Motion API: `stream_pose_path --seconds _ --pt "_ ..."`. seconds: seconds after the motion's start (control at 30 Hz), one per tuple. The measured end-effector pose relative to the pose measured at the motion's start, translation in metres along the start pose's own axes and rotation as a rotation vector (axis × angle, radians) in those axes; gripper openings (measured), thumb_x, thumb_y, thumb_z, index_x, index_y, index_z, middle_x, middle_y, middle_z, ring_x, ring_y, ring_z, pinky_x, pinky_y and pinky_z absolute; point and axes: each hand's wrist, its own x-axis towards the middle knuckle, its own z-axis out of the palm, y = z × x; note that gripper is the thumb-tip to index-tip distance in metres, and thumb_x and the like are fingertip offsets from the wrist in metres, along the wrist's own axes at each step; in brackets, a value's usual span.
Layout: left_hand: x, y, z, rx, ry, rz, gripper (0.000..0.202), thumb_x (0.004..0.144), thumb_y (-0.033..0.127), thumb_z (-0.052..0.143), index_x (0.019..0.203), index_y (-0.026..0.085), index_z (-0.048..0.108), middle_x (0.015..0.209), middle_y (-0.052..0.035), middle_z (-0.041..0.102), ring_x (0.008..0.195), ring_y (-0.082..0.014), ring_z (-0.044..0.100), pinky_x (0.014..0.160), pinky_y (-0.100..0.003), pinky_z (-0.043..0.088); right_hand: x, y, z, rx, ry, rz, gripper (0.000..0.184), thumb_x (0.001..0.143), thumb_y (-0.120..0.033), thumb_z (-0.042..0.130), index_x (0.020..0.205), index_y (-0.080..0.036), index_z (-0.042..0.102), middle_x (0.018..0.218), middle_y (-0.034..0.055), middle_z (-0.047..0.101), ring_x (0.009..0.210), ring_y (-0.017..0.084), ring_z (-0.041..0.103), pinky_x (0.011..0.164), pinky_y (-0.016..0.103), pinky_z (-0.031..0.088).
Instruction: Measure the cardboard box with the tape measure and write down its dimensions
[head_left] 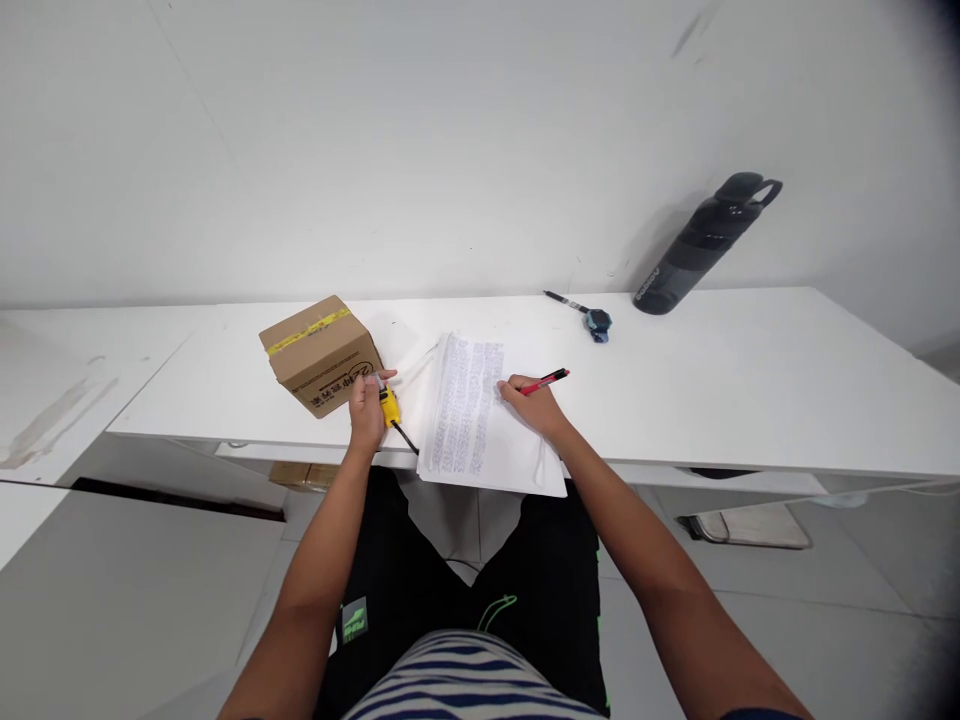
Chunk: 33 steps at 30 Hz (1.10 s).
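My left hand is closed around a small yellow and black device with a black cord, right beside a brown cardboard box sealed with yellow tape. My right hand grips a red pen, its tip resting on a sheet of paper covered in printed text. The sheet lies on the white table and hangs over its near edge.
A dark water bottle leans against the wall at the back right. A small blue object and a black pen lie near it. Another white surface adjoins on the left. My legs sit below the table edge.
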Motion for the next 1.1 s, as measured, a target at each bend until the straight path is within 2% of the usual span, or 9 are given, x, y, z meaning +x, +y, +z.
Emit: stream_pose_path --seconds 0.1,0.17,0.33,0.5,0.7,0.87,1.0,1.1 --pt "0.0036 -0.0007 0.001 -0.124 -0.051 -0.074 0.039 0.082 0.058 0.06 0.074 0.019 0.055 0.074 -0.0027 0.069 0.056 -0.0116 0.059 0.052 -0.023 0.047 0.0 -0.001 -0.0011 0.016 -0.006 0.004 0.036 0.081 -0.043 0.055 0.055 -0.022 0.042 0.055 -0.0044 0.038 0.056 0.013 0.037 0.055 0.027 0.028" --pt "0.0053 -0.001 0.0011 -0.152 -0.048 -0.095 0.038 0.081 0.056 0.061 0.073 0.019 0.053 0.068 -0.0013 0.066 0.054 -0.0116 0.059 0.051 -0.023 0.047 0.0001 -0.0016 -0.0017 0.027 -0.013 0.015 0.037 0.081 -0.042 0.055 0.055 -0.022 0.04 0.055 -0.0048 0.036 0.056 0.012 0.036 0.054 0.027 0.027" --pt "0.0059 -0.0004 0.0012 -0.149 -0.039 -0.102 0.033 0.081 0.049 0.059 0.07 0.02 0.051 0.067 -0.0026 0.067 0.057 -0.0131 0.061 0.051 -0.023 0.047 0.0013 0.0015 -0.0017 0.035 -0.015 0.022 0.042 0.081 -0.045 0.056 0.055 -0.022 0.032 0.055 -0.0042 0.038 0.056 0.012 0.036 0.054 0.027 0.027" --pt "0.0033 0.0024 0.0008 -0.14 -0.056 -0.051 0.021 0.08 0.04 0.057 0.074 0.02 0.052 0.068 -0.0028 0.067 0.065 -0.0154 0.064 0.057 -0.025 0.049 0.0025 0.0057 -0.0014 0.003 -0.013 0.016 0.041 0.081 -0.048 0.055 0.056 -0.023 0.035 0.056 -0.0028 0.043 0.058 0.013 0.04 0.054 0.027 0.03" --pt "0.0008 0.0043 0.0005 -0.141 -0.066 -0.039 0.019 0.079 0.035 0.06 0.075 0.022 0.047 0.069 -0.0016 0.068 0.061 -0.0148 0.062 0.052 -0.023 0.047 0.0019 0.0054 -0.0015 0.001 -0.013 0.016 0.042 0.081 -0.048 0.055 0.055 -0.023 0.033 0.057 -0.0027 0.044 0.058 0.013 0.041 0.054 0.027 0.031" --pt "0.0003 0.0042 0.0008 -0.14 -0.048 -0.061 0.029 0.082 0.044 0.062 0.074 0.021 0.045 0.069 -0.0004 0.068 0.058 -0.0122 0.061 0.053 -0.022 0.047 0.0025 0.006 -0.0008 -0.011 -0.013 0.016 0.042 0.082 -0.049 0.055 0.056 -0.022 0.039 0.058 -0.0022 0.047 0.059 0.013 0.042 0.056 0.027 0.032" --pt "0.0001 0.0048 0.0006 -0.11 -0.027 -0.074 0.037 0.081 0.053 0.063 0.074 0.021 0.045 0.07 -0.0005 0.068 0.051 -0.0103 0.058 0.052 -0.023 0.048 0.0029 0.0045 -0.0012 -0.034 -0.003 0.006 0.04 0.084 -0.053 0.053 0.06 -0.021 0.049 0.061 -0.0006 0.052 0.062 0.015 0.047 0.058 0.028 0.036" --pt "0.0 0.0044 0.0001 -0.105 -0.027 -0.072 0.039 0.08 0.054 0.064 0.073 0.021 0.045 0.07 -0.0008 0.069 0.052 -0.0106 0.059 0.051 -0.023 0.048 0.0019 0.0034 -0.0007 -0.112 0.073 -0.096 0.033 0.086 -0.05 0.053 0.071 -0.021 0.06 0.073 0.0026 0.06 0.072 0.019 0.054 0.064 0.03 0.042"
